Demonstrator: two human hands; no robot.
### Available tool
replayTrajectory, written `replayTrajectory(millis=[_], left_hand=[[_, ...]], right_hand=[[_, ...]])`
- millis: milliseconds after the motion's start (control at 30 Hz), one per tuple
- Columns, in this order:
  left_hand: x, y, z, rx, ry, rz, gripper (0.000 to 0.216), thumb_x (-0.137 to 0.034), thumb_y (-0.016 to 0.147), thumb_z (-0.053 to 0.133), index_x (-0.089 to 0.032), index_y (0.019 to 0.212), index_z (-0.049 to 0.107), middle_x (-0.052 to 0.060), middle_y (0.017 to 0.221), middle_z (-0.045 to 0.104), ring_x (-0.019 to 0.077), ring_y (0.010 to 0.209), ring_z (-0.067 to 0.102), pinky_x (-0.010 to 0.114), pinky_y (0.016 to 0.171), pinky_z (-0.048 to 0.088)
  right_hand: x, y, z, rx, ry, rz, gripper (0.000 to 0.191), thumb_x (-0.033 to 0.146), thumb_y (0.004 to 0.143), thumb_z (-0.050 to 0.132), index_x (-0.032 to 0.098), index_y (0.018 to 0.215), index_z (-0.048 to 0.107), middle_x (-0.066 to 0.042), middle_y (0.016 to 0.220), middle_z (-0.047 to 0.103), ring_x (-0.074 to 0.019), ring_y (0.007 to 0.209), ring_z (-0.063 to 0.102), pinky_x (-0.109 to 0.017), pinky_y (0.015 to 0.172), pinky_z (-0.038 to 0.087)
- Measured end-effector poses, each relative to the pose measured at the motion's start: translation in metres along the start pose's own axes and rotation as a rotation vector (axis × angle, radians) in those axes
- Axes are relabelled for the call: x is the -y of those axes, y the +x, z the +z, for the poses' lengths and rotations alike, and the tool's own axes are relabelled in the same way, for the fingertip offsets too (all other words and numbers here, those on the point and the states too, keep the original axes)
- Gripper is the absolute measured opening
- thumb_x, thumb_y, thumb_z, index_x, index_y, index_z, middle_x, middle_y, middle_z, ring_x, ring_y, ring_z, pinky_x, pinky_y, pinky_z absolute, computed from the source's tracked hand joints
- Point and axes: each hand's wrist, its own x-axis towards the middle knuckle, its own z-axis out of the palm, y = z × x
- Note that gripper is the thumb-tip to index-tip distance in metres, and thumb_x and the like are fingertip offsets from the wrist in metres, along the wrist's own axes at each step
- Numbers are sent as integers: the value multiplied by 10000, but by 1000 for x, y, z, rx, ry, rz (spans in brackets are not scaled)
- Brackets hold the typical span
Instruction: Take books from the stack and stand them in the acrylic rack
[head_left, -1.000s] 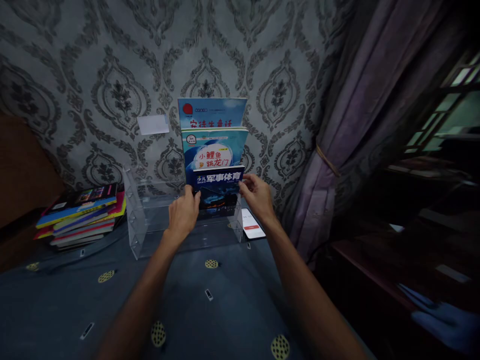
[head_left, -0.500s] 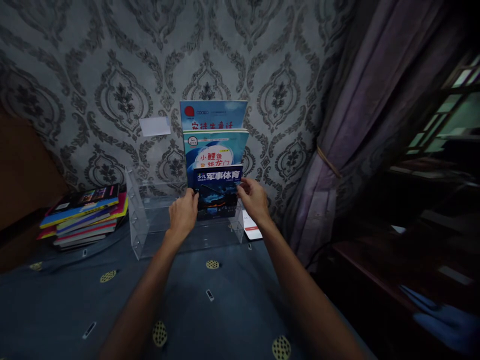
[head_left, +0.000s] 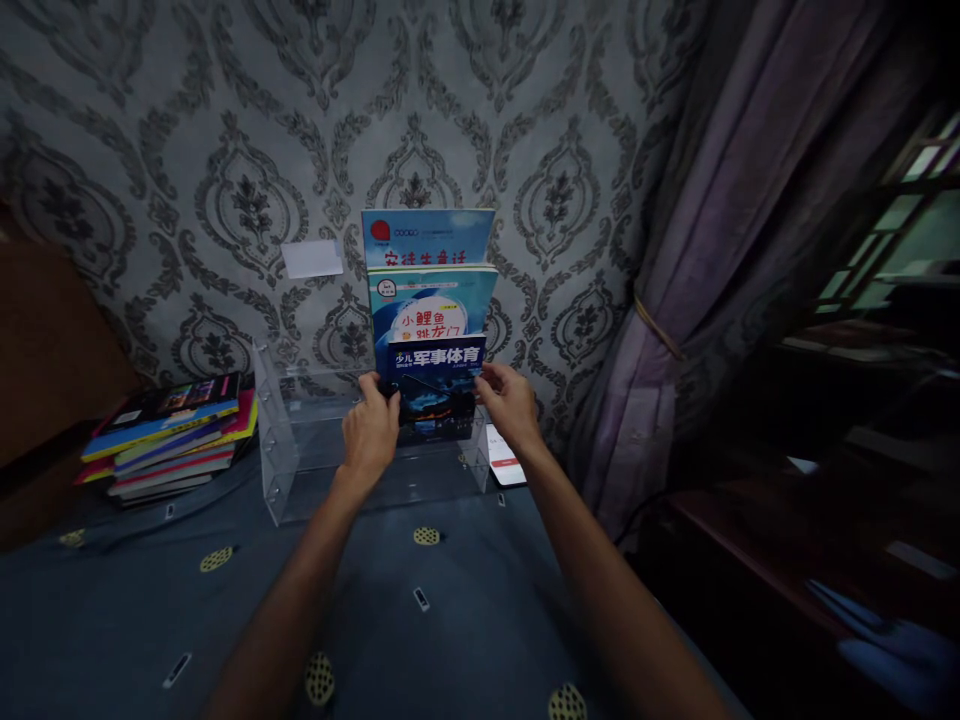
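Note:
A dark blue book [head_left: 437,393] with white lettering stands nearly upright in a clear acrylic rack [head_left: 322,440]. My left hand [head_left: 371,425] grips its left edge, the fingers curled and the thumb at the cover. On the opposite edge, my right hand [head_left: 508,402] pinches the same book between thumb and fingers. Behind it stands a teal book [head_left: 431,300] with red lettering, its lower part hidden. Farther back and higher, a light blue book [head_left: 427,235] shows only its top portion.
Left of the rack lies a stack of books [head_left: 169,440]. A lit phone [head_left: 505,458] sits by the rack's right end. Patterned wallpaper [head_left: 247,200] backs the dark blue tablecloth [head_left: 375,610]. A tied curtain [head_left: 637,400] hangs at right. A white card [head_left: 312,259] is on the wall.
The whole view has shifted slightly, with things appearing a little lower. Both hands keep hold of the dark blue book; my left fingers have lifted slightly along its edge.

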Motion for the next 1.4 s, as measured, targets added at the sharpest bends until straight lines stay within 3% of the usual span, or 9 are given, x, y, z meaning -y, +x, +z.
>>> replayTrajectory(millis=[433,767,1200,1300,1400], left_hand=[[1,-1,-12,-52,-26,55,306,-361,1040,454,-181,1279,388,94,987,774,300,915,750,365,745,519],[-7,-6,-24,-100,-64,134,343,-333,1010,498,-193,1296,371,77,995,764,274,890,750,377,756,551],[-17,-13,-51,-92,-109,202,365,-376,994,509,-203,1307,436,59,982,748,219,825,734,358,793,564],[-3,-5,-62,-176,-190,216,361,-425,1006,507,-216,1297,462,34,965,733,189,809,727,339,818,558],[40,15,-73,-366,-249,195,318,-423,1028,460,-218,1269,488,22,959,713,175,851,717,330,856,547]], right_hand=[[10,2,-11,25,-104,-15,329,354,832,598,172,1077,719,-90,964,694,-249,856,679,-410,738,604],[42,4,-31,29,-136,-74,371,220,791,546,161,1114,719,-102,1009,705,-218,799,678,-369,680,589],[88,-3,-49,-87,-194,-121,379,123,776,563,150,1105,747,-106,988,710,-162,705,653,-306,605,526],[106,-10,-50,-137,-209,-160,336,122,785,592,190,1064,767,-83,947,723,-163,691,653,-329,624,515],[126,-20,-52,-179,-158,-171,280,159,824,610,222,1044,770,-80,955,713,-164,651,649,-346,592,489]])
